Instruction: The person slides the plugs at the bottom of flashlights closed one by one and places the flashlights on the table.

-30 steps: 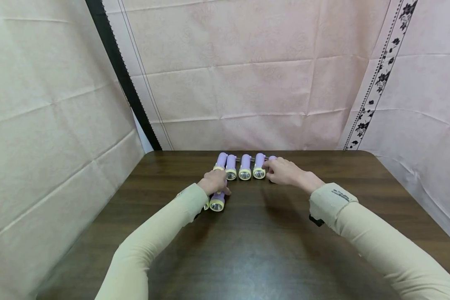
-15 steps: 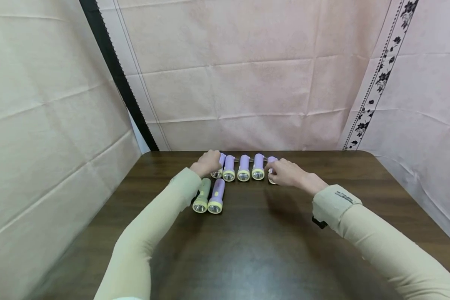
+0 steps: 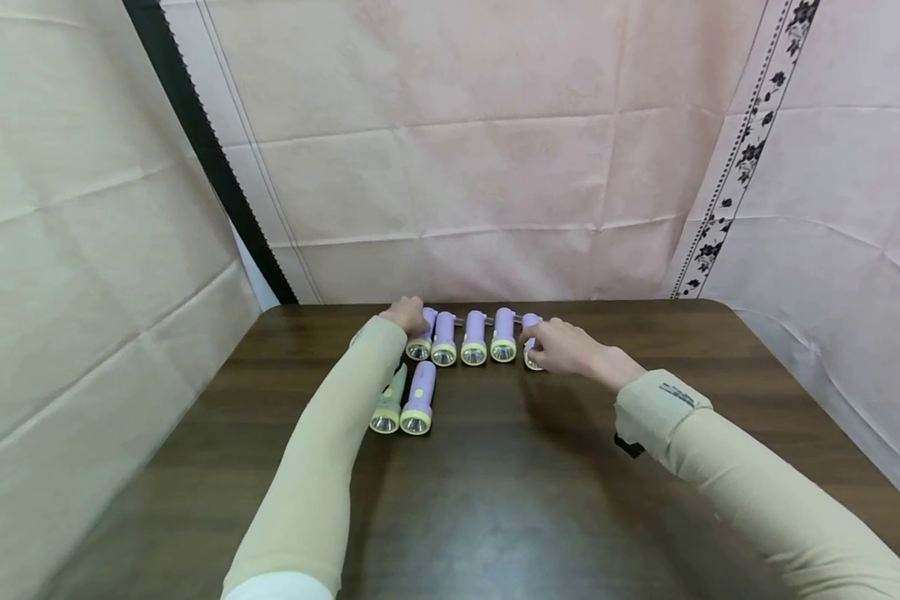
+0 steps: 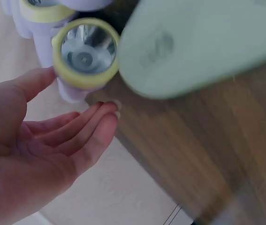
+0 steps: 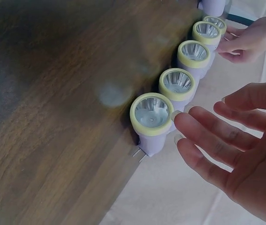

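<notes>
Several purple flashlights with pale yellow rims lie side by side in a row near the table's far edge. My left hand (image 3: 405, 314) is at the row's left-end flashlight (image 3: 425, 323); in the left wrist view its thumb is at the yellow rim and its fingers (image 4: 90, 140) extend loosely below the lens. My right hand (image 3: 566, 346) is beside the right-end flashlight (image 3: 531, 322), partly covering it, with relaxed fingers and one fingertip right at its rim. Two metal prongs (image 5: 140, 153) stick out of that flashlight's tail. Nearer, a green flashlight (image 3: 391, 400) lies beside a purple flashlight (image 3: 422, 387).
The dark wooden table (image 3: 487, 500) has its far edge just behind the row. A pale cloth (image 3: 495, 183) hangs behind it and at both sides. My left forearm (image 3: 322, 442) passes close to the green flashlight and covers part of it.
My left hand has moved from over the front purple flashlight back and left to the row's left-end flashlight, uncovering the front pair. My right hand has stayed at the row's right end.
</notes>
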